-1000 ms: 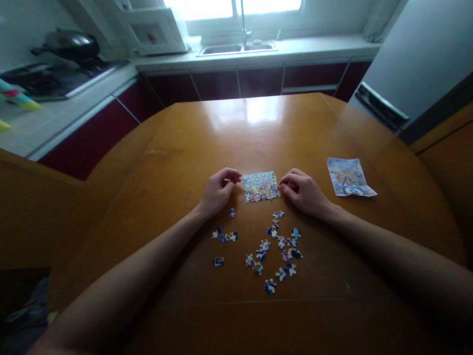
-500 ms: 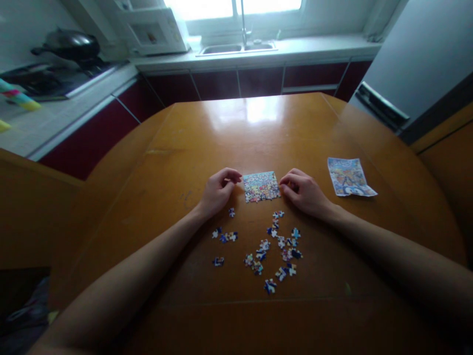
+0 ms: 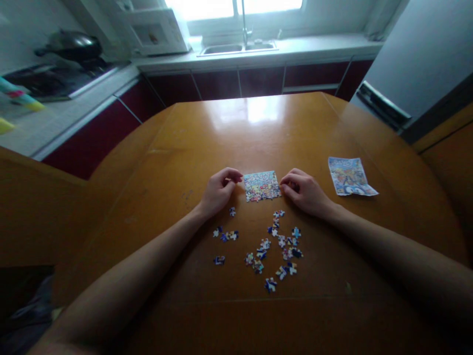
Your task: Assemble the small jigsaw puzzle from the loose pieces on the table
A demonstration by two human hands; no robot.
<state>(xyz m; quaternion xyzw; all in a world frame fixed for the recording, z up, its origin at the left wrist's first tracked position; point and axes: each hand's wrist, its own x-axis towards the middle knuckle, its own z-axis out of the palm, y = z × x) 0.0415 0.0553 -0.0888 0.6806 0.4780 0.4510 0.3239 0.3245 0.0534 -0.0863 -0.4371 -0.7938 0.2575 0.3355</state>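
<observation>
A partly joined jigsaw puzzle (image 3: 262,186) lies flat on the wooden table, its lower edge jagged with tabs. At its left side rests my left hand (image 3: 220,188), fingers loosely bent and thumb apart from them, holding nothing. My right hand (image 3: 302,191) lies by the right side, fingers curled with a gap to the thumb, also without a piece. Whether the fingertips touch the puzzle's edges I cannot tell. Loose puzzle pieces (image 3: 265,244) are scattered below it, several in a cluster towards the right. A few more pieces (image 3: 226,235) lie nearer my left forearm.
A creased picture sheet (image 3: 349,175) lies on the table (image 3: 207,133) to the right of my right hand. Beyond the table stand a counter with a sink (image 3: 223,49), a white microwave (image 3: 158,32) and a stove with a dark pan (image 3: 74,44). A fridge (image 3: 417,59) is at the right.
Both hands, the puzzle and the loose pieces keep their places. Only the view has shifted very slightly.
</observation>
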